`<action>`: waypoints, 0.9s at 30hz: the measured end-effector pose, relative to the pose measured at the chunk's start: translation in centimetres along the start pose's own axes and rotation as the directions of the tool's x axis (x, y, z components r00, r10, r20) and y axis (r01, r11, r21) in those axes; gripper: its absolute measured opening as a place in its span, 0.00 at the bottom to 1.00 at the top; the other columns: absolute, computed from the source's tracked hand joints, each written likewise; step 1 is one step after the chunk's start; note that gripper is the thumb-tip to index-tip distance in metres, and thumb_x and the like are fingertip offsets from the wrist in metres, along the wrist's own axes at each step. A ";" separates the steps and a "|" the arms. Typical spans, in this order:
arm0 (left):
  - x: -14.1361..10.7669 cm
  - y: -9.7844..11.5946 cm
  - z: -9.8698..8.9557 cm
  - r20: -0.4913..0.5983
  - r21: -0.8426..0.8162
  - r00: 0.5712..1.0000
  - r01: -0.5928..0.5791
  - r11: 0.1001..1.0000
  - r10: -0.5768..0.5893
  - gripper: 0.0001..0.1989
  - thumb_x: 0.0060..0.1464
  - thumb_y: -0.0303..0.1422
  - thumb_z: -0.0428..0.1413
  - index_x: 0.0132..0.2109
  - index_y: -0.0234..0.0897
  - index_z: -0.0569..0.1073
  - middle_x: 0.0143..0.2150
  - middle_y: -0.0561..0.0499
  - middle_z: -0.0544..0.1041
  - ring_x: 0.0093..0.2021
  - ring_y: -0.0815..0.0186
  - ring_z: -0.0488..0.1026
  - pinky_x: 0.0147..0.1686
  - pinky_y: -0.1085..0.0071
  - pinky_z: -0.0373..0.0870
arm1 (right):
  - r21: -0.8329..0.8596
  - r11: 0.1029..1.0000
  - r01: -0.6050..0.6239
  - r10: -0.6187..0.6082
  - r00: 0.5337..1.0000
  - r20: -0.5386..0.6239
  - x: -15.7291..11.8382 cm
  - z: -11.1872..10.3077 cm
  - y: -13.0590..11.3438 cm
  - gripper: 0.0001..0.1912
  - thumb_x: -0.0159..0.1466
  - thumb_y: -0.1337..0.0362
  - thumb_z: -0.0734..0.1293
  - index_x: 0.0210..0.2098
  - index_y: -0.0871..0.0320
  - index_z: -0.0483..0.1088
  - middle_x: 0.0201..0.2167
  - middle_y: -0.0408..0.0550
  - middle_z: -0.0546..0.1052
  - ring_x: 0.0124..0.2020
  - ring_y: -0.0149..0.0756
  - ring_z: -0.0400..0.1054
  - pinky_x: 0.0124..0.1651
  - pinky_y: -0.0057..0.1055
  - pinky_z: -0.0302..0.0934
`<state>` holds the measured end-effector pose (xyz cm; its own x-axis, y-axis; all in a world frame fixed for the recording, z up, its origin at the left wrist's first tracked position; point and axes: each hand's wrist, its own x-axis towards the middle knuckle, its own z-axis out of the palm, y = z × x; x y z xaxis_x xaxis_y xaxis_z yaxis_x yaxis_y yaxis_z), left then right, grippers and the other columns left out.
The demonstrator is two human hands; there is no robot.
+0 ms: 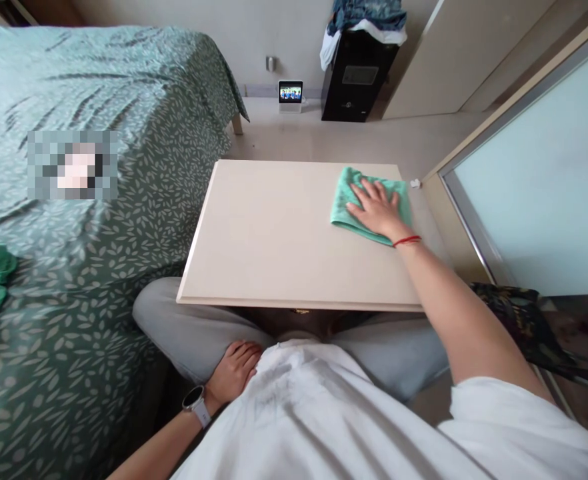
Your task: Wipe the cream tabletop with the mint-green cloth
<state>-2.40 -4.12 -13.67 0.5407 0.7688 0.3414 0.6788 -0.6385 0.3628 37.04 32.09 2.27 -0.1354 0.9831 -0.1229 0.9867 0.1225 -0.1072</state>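
Observation:
A folded green cloth (347, 200) lies on the far right part of a low cream table (274, 233). My right hand (377, 210) presses flat on top of the cloth, fingers spread, a red string around the wrist. My left hand (234, 373) rests on my left thigh below the table's near edge, holding nothing; a white watch sits on that wrist. I sit cross-legged with the table over my lap.
A bed with a green leaf-print cover (74, 233) runs along the left, close to the table. A frosted glass panel (539, 187) stands at the right. At the far wall are a small screen (291, 93) and a black cabinet (357, 77) with clothes on top.

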 end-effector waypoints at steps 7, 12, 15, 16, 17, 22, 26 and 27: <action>0.4 0.1 -0.4 0.026 -0.009 1.000 0.008 1.000 -0.007 0.23 0.81 0.30 0.40 0.53 0.33 0.81 0.53 0.49 0.84 0.56 0.63 0.79 0.67 0.61 0.62 | 0.022 0.931 -0.364 0.363 0.918 -0.160 -4.8 2.6 2.4 0.42 0.81 0.45 0.48 0.85 0.60 0.54 0.85 0.75 0.50 0.82 0.84 0.48 0.64 0.90 0.58; 0.5 0.1 -0.4 0.012 -0.011 1.000 -0.003 1.000 0.003 0.23 0.82 0.31 0.40 0.53 0.32 0.81 0.53 0.49 0.85 0.55 0.63 0.79 0.67 0.61 0.62 | 0.016 0.958 -0.288 0.287 0.946 -0.154 -4.8 2.8 -5.1 0.42 0.81 0.45 0.50 0.85 0.63 0.55 0.85 0.76 0.50 0.82 0.87 0.46 0.66 0.96 0.50; 0.5 0.1 -0.4 0.011 -0.009 1.000 -0.004 1.000 0.005 0.24 0.83 0.32 0.39 0.53 0.33 0.80 0.53 0.49 0.85 0.56 0.63 0.79 0.66 0.61 0.62 | 0.050 0.992 -0.113 0.118 0.986 -0.114 -3.7 2.1 -11.5 0.42 0.80 0.47 0.54 0.85 0.63 0.56 0.86 0.73 0.50 0.83 0.87 0.44 0.69 0.96 0.44; 0.5 0.1 -0.4 0.010 -0.007 1.000 -0.007 1.000 0.007 0.23 0.83 0.32 0.39 0.53 0.33 0.80 0.53 0.49 0.85 0.56 0.64 0.79 0.66 0.61 0.63 | 0.072 0.996 -0.044 0.051 0.993 -0.104 -3.3 2.0 -13.9 0.42 0.79 0.47 0.55 0.85 0.64 0.56 0.86 0.72 0.50 0.83 0.87 0.43 0.70 0.96 0.42; 0.5 0.1 -0.4 0.007 -0.004 1.000 -0.011 1.000 0.011 0.23 0.84 0.32 0.39 0.53 0.33 0.79 0.53 0.49 0.85 0.56 0.64 0.79 0.66 0.61 0.62 | 0.093 0.995 0.024 -0.015 0.996 -0.093 -2.9 1.9 -16.4 0.42 0.79 0.47 0.56 0.85 0.64 0.56 0.86 0.72 0.50 0.83 0.87 0.42 0.70 0.97 0.41; 0.5 0.0 -0.3 0.003 0.018 0.999 -0.045 0.999 0.045 0.22 0.84 0.32 0.39 0.54 0.33 0.78 0.53 0.48 0.84 0.56 0.64 0.78 0.67 0.61 0.62 | 0.125 0.932 0.342 -0.340 0.940 -0.034 -2.2 2.3 -28.3 0.43 0.79 0.46 0.59 0.86 0.60 0.55 0.87 0.67 0.48 0.85 0.83 0.39 0.74 0.94 0.39; 0.3 -0.1 -0.2 -0.009 0.026 0.999 -0.042 0.999 0.042 0.21 0.84 0.32 0.39 0.54 0.34 0.77 0.53 0.48 0.85 0.55 0.64 0.79 0.66 0.60 0.64 | 0.061 0.813 0.578 -0.579 0.815 -0.008 -3.8 2.7 -33.3 0.41 0.80 0.44 0.58 0.86 0.54 0.55 0.88 0.59 0.47 0.87 0.75 0.38 0.78 0.86 0.42; 0.2 -0.1 -0.2 -0.004 0.024 0.999 -0.038 0.999 0.038 0.21 0.84 0.32 0.39 0.55 0.34 0.77 0.53 0.49 0.85 0.55 0.64 0.79 0.66 0.60 0.64 | 0.046 0.768 0.638 -0.639 0.769 0.013 -4.2 2.7 -33.6 0.40 0.81 0.43 0.57 0.86 0.52 0.56 0.88 0.57 0.47 0.87 0.74 0.37 0.79 0.85 0.42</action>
<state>-2.42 -3.90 -13.44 0.5643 0.7435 0.3587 0.6694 -0.6665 0.3282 4.26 23.48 3.72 -0.7362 0.6757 -0.0386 0.6675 0.7155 -0.2061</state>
